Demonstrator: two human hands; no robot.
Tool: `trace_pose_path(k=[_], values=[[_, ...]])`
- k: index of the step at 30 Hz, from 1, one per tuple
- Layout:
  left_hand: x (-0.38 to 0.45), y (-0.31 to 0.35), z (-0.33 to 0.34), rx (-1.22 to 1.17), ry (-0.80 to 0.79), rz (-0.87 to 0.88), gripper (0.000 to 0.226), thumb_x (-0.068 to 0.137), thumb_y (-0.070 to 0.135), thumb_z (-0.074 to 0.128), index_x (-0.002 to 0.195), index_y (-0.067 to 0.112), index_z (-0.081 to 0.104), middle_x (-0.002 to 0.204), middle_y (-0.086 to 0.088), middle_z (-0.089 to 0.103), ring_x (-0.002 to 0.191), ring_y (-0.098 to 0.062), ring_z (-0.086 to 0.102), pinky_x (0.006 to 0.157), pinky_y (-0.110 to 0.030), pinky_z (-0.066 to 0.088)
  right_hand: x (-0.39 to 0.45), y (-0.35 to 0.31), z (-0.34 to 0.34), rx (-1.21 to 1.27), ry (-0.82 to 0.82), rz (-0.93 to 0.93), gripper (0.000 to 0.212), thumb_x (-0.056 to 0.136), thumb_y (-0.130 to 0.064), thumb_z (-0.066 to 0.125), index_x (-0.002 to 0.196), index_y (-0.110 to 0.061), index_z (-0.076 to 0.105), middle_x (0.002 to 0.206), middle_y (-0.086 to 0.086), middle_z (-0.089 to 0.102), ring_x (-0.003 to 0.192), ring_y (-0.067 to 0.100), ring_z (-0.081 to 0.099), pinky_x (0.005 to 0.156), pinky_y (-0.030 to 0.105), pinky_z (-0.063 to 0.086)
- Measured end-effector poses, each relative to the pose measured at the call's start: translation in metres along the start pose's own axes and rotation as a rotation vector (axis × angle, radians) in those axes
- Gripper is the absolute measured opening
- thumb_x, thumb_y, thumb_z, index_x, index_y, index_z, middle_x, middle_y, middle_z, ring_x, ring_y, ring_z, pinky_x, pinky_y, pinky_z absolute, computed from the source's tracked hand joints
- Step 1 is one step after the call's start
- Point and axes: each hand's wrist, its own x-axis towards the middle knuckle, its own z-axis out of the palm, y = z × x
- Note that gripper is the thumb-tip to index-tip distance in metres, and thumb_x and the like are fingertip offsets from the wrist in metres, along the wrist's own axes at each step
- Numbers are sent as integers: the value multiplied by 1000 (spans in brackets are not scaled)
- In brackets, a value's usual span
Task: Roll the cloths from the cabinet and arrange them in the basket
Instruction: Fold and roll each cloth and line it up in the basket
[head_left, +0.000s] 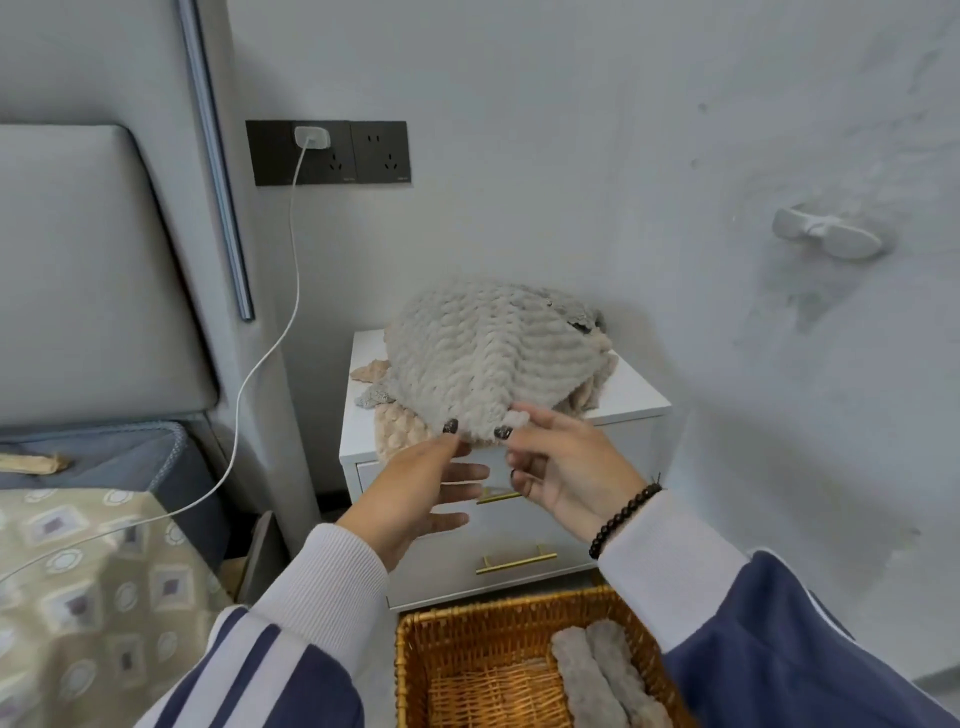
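A fluffy grey cloth (493, 353) lies heaped on top of the small white cabinet (636, 397), over beige cloths (397, 423) that stick out beneath it. My left hand (415, 488) pinches the grey cloth's near edge between thumb and fingertip. My right hand (563, 467) pinches the same edge just to the right. Below, the wicker basket (415, 654) holds two rolled grey cloths (605, 675) side by side at its right.
The cabinet has two drawers with gold handles (517, 564). A white charger cable (291, 306) hangs from the wall socket (327, 150) down to the bed (78, 597) at left. A white hook (826, 234) is on the wall at right.
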Motion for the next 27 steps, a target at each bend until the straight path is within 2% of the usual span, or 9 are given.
trace_pose_path(k=[4, 6, 10, 13, 15, 18, 22, 24, 27], values=[[6, 0, 10, -318, 18, -27, 27, 101, 36, 43, 114, 15, 56, 99, -11, 70, 84, -25, 67, 75, -42, 56, -20, 9, -4, -134, -57, 100, 37, 83, 8, 62, 116, -9, 60, 63, 5, 63, 53, 12, 55, 50, 22, 45], [12, 0, 11, -424, 68, -13, 25, 101, 28, 47, 120, 14, 54, 108, -12, 70, 91, -26, 68, 70, -40, 58, -28, 11, -9, -226, -86, 142, 33, 83, 9, 62, 110, -9, 61, 60, 5, 60, 52, 12, 54, 51, 23, 44], [22, -1, 11, -552, 192, -4, 33, 94, 13, 58, 125, 5, 54, 110, -16, 70, 98, -30, 69, 79, -46, 57, -40, 13, -14, -436, -208, 222, 31, 81, 7, 65, 106, -11, 62, 58, 2, 61, 53, 11, 58, 53, 21, 46], [26, 0, 15, -317, 360, 147, 32, 90, 3, 60, 120, 12, 52, 111, -13, 66, 95, -29, 67, 77, -45, 57, -42, 10, -23, -594, -227, 235, 25, 83, 0, 66, 103, -15, 63, 67, -1, 65, 60, 10, 63, 55, 19, 50], [19, 4, 20, -177, 358, 278, 37, 90, 4, 60, 120, 22, 50, 115, -6, 65, 98, -23, 66, 80, -43, 57, -40, 5, -33, -680, -150, 193, 19, 84, -5, 67, 99, -17, 64, 74, 1, 68, 62, 9, 64, 60, 21, 52], [8, 7, 27, 114, 243, 436, 54, 91, 4, 57, 134, 33, 45, 123, 8, 62, 107, -13, 62, 86, -35, 56, -33, -6, -48, -727, 21, 68, 13, 86, -8, 65, 95, -17, 63, 89, 7, 71, 64, 11, 64, 72, 30, 55], [-6, 0, 30, 465, 1, 542, 66, 91, -3, 54, 145, 33, 39, 144, 17, 44, 133, -2, 40, 112, -27, 34, -28, -20, -65, -801, 230, -221, 13, 87, -14, 61, 93, -26, 63, 87, -1, 68, 80, 16, 68, 81, 38, 57], [-16, -7, 31, 604, -72, 565, 65, 90, -7, 52, 140, 35, 46, 141, 25, 42, 133, 8, 32, 111, -13, 26, -27, -25, -70, -791, 290, -340, 13, 87, -17, 62, 97, -26, 63, 91, -5, 65, 88, 15, 65, 84, 39, 55], [-31, -17, 27, 725, -121, 566, 68, 87, -10, 51, 128, 43, 56, 133, 28, 51, 122, 15, 43, 96, 1, 33, -26, -25, -71, -777, 255, -381, 12, 87, -24, 64, 99, -26, 62, 94, -10, 62, 88, 8, 59, 78, 29, 50]])
